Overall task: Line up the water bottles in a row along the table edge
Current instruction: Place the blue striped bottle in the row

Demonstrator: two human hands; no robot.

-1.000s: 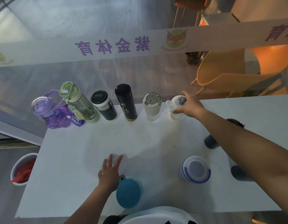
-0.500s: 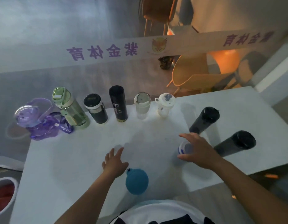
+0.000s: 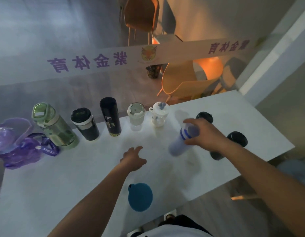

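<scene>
Along the far edge of the white table (image 3: 54, 182) stands a row: a purple jug (image 3: 15, 144), a green bottle (image 3: 52, 125), a short black flask (image 3: 85, 124), a tall black flask (image 3: 110, 117), a clear cup (image 3: 136, 115) and a small white bottle (image 3: 158, 113). My right hand (image 3: 204, 134) grips the top of a pale bottle with blue rings (image 3: 180, 142), which is tilted above the table. My left hand (image 3: 133, 159) rests flat on the table, fingers apart. A blue bottle (image 3: 139, 196) stands near the front edge. Two black flasks (image 3: 204, 117) (image 3: 234, 142) stand behind my right hand.
A glass wall with a printed banner (image 3: 148, 53) runs just behind the row. Orange chairs (image 3: 184, 82) sit beyond the glass. The table's right edge (image 3: 268, 161) drops off close to the black flasks.
My right hand closed on the pale blue-ringed bottle and lifted it off the table, tilted. My left hand stayed put. The view swung further right.
</scene>
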